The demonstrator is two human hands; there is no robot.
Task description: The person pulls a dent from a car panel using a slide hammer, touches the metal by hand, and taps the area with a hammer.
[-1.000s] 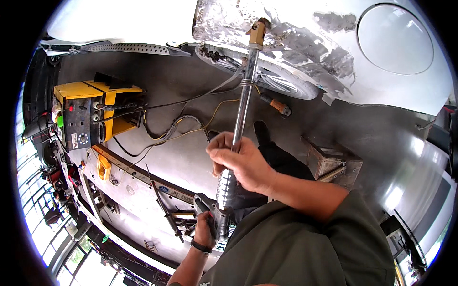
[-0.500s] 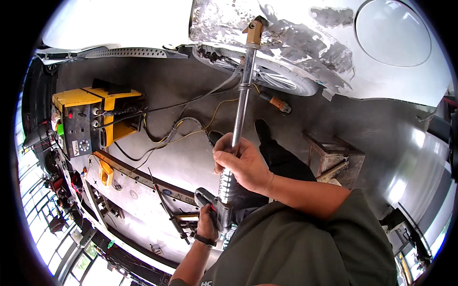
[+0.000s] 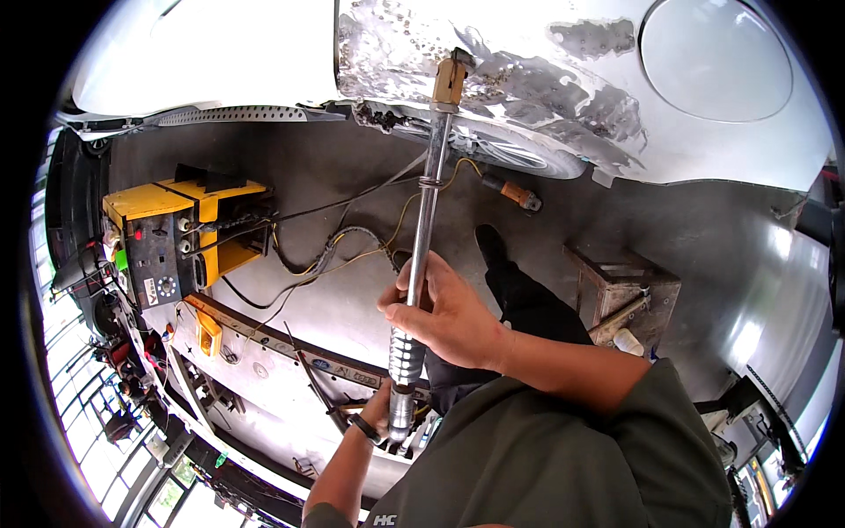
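Observation:
A long chrome-rod pulling tool (image 3: 422,229) runs from my body up to a sanded, pitted patch (image 3: 581,106) on a white car panel, where its brass-coloured head (image 3: 449,84) meets the metal. My right hand (image 3: 444,317) has its fingers closed around the rod just above the ribbed metal sleeve (image 3: 405,361). Lower down, my left hand (image 3: 378,409), with a dark wristband, is closed on the tool's rear handle, which is mostly hidden behind the tool's end.
A yellow-and-black machine (image 3: 158,246) with cables stands left. An orange power tool (image 3: 513,192) lies by the wheel (image 3: 537,154). A scuffed metal step stool (image 3: 634,295) is at right. A long workbench (image 3: 273,356) with tools spans the lower left.
The tool's head has shifted left and slightly down in view, and the rod stands more upright. Its rear end has turned, so the black pistol grip seen earlier is now mostly hidden.

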